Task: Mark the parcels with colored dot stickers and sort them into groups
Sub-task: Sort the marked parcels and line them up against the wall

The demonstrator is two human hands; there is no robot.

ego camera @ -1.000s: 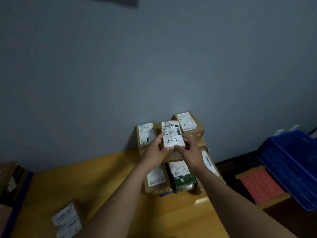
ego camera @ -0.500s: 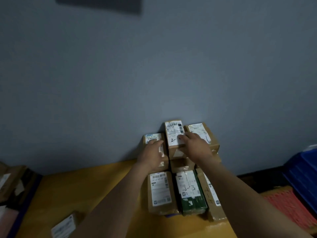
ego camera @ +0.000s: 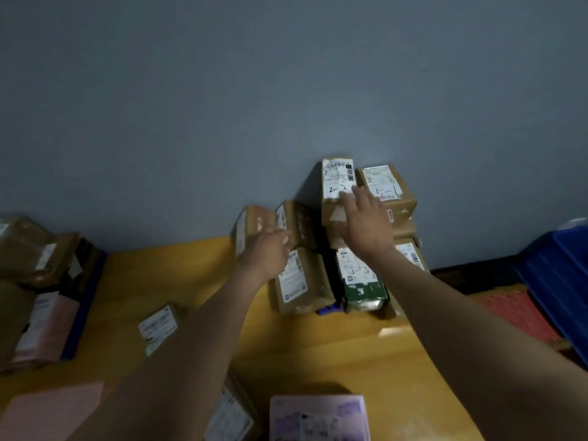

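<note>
Small taped carton marked 2-2 sits atop stack against wall, touching carton marked 5-1. We judge it light, stiff, tape slick; best taken by long side edges. Our right hand lies flat on its label, fingers straight, gripping nothing. Our left hand meets blurred carton; hold unclear. Since half second ago, that carton has tipped leftward; 2-2 unmoved.

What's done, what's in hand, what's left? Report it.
Done: a stack of hand-numbered parcels sits against the wall. In hand: right hand rests flat on the top parcel; left hand is on a brown box beside it, grip blurred. Left: loose parcels on the table and a pile at its left end. No dot stickers show.
</note>
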